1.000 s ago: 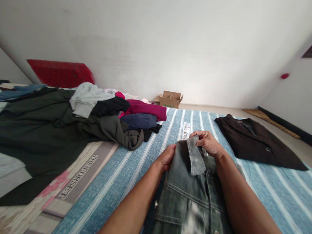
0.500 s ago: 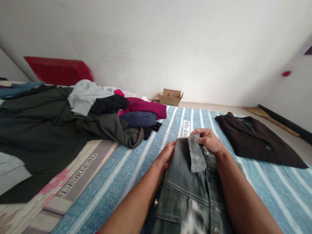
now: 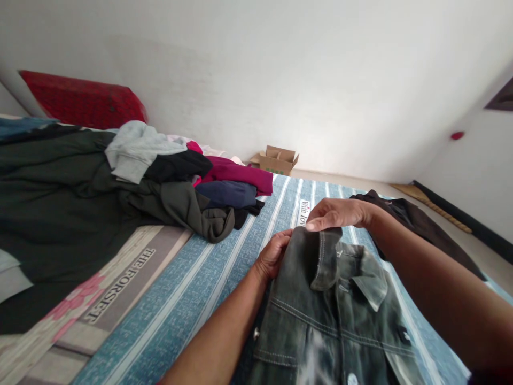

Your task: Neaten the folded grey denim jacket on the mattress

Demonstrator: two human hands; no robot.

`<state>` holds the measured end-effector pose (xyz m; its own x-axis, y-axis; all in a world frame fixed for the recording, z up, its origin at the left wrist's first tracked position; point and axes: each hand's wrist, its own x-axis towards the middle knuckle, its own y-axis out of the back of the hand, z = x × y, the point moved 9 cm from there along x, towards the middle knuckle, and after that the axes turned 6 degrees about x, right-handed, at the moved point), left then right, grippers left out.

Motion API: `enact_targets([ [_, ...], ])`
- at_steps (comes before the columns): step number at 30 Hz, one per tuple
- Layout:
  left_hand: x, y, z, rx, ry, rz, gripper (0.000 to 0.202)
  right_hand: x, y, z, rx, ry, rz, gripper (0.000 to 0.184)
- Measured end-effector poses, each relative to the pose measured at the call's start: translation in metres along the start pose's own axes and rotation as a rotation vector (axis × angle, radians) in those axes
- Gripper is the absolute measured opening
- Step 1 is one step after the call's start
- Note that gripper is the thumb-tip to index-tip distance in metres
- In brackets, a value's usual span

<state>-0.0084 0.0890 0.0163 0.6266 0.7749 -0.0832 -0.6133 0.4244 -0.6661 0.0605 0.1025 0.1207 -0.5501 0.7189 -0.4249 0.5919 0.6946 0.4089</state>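
A faded grey-green denim jacket (image 3: 320,315) lies front side up on the blue striped bedsheet (image 3: 192,299), collar pointing away from me. My left hand (image 3: 273,255) grips the jacket's left shoulder edge with curled fingers. My right hand (image 3: 334,213) pinches the top of the collar (image 3: 323,256), fingers pressed together, with the forearm reaching in from the right across the jacket.
A heap of clothes (image 3: 180,187) in grey, black, maroon and navy lies to the left, over a large dark garment (image 3: 52,203). A dark brown jacket (image 3: 425,224) lies flat at right. A cardboard box (image 3: 276,159) stands by the wall, and a red pillow (image 3: 80,101) sits far left.
My right hand has lifted from the collar's right side to its top, and the arm swung out to the right. The jacket's right collar flap and chest now show. The view shifted slightly.
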Motion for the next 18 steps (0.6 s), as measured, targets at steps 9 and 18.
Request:
enact_targets([
  [9,-0.002,0.005,-0.005,0.012,0.013,0.038,0.03,0.02,-0.026,0.008,0.008,-0.102,-0.15,0.019],
  [18,-0.013,-0.006,0.001,0.106,-0.078,0.124,0.042,0.018,-0.019,0.012,0.301,-0.079,-0.064,0.016],
])
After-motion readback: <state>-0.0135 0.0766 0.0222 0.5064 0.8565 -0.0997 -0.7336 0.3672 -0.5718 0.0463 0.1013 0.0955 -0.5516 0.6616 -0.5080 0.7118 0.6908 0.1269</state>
